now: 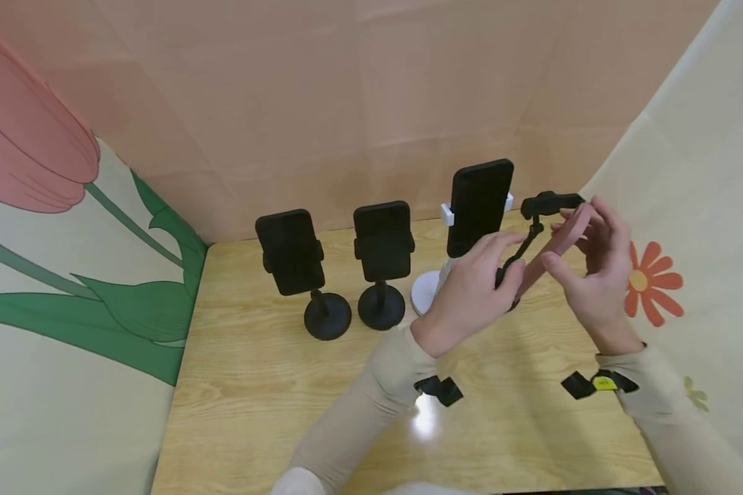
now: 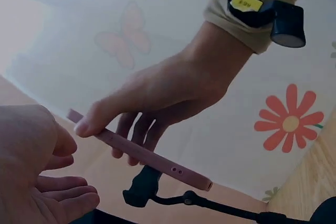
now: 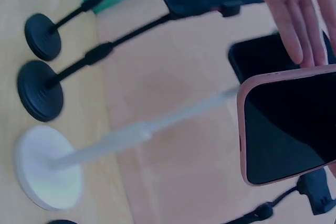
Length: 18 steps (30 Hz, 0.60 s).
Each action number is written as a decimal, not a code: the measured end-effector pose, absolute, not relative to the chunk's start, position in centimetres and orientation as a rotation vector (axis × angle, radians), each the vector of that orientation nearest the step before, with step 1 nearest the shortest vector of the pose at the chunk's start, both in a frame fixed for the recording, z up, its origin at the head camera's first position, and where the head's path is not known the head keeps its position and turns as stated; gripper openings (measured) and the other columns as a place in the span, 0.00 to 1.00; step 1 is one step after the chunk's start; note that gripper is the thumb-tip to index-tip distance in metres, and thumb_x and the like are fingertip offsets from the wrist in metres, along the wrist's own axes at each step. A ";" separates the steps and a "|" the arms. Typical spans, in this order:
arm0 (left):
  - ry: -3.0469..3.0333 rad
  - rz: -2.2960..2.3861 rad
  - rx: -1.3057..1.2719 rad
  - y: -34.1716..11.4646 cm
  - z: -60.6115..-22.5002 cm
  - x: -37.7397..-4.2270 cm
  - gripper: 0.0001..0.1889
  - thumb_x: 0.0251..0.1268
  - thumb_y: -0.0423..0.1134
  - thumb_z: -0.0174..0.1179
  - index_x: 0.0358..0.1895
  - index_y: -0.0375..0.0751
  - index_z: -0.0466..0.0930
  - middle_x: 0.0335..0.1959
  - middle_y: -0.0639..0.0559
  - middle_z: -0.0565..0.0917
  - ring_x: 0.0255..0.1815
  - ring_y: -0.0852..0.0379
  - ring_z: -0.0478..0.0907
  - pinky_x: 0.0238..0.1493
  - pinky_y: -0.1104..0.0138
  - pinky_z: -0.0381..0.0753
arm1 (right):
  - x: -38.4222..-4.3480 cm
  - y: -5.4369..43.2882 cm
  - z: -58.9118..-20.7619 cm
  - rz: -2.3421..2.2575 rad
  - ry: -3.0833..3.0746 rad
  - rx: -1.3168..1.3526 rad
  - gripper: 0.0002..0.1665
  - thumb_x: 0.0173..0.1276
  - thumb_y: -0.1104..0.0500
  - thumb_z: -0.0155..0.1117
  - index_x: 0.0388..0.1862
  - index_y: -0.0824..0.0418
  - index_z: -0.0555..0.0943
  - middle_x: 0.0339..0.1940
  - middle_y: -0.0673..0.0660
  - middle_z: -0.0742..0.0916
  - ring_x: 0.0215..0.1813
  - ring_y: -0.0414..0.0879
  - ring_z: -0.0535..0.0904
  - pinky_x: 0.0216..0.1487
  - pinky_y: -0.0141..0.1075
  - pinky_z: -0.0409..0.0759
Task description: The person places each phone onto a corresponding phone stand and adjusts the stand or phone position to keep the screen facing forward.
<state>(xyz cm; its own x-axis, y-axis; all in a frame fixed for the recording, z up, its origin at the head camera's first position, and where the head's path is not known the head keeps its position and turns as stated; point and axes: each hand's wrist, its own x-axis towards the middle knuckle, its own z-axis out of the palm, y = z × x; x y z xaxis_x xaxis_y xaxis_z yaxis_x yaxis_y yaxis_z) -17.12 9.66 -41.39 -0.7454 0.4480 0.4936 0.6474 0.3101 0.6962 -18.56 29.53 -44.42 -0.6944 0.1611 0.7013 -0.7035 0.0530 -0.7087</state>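
My right hand [image 1: 602, 275] grips a smartphone in a pink case [image 1: 546, 260] by its edges, thumb on the near side and fingers opposite. The phone is tilted, its dark screen [image 3: 294, 124] showing in the right wrist view. Close behind it is a black phone stand, with its holder [image 1: 551, 203] at the top of a thin jointed arm; the holder bears no phone. My left hand [image 1: 470, 285] hovers beside the phone's lower end, fingers extended and loose. In the left wrist view a gap shows between the left hand [image 2: 50, 177] and the phone.
To the left, a white stand [image 1: 425, 292] holds a black phone [image 1: 479, 206] upright. Two black stands farther left, with round bases [image 1: 381, 306], carry dark phones [image 1: 291, 251]. A pink cloth [image 1: 371, 103] hangs behind the wooden table [image 1: 254, 412], and a flower-printed cloth [image 1: 706, 206] borders its right side.
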 end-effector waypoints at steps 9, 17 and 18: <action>-2.569 -0.941 -1.018 13.1 -38.9 -19.9 0.24 0.83 0.35 0.48 0.75 0.31 0.64 0.75 0.39 0.70 0.59 0.59 0.80 0.60 0.84 0.73 | -21.1 31.1 -42.5 1.804 -1.623 0.518 0.47 0.57 0.66 0.81 0.71 0.71 0.67 0.58 0.67 0.82 0.56 0.54 0.82 0.59 0.31 0.80; -2.768 -0.378 -0.932 16.6 -38.2 -21.6 0.28 0.83 0.41 0.49 0.78 0.33 0.58 0.77 0.39 0.64 0.80 0.49 0.61 0.78 0.67 0.55 | -23.3 33.1 -42.4 1.841 -1.630 0.553 0.47 0.57 0.69 0.80 0.73 0.70 0.67 0.60 0.71 0.81 0.55 0.54 0.82 0.61 0.33 0.80; -2.742 -0.248 -0.910 17.0 -38.4 -21.8 0.26 0.85 0.42 0.46 0.76 0.33 0.61 0.75 0.40 0.67 0.78 0.48 0.63 0.79 0.65 0.56 | -23.5 33.3 -42.5 1.849 -1.628 0.560 0.47 0.56 0.70 0.80 0.73 0.69 0.67 0.60 0.71 0.81 0.55 0.55 0.82 0.61 0.33 0.80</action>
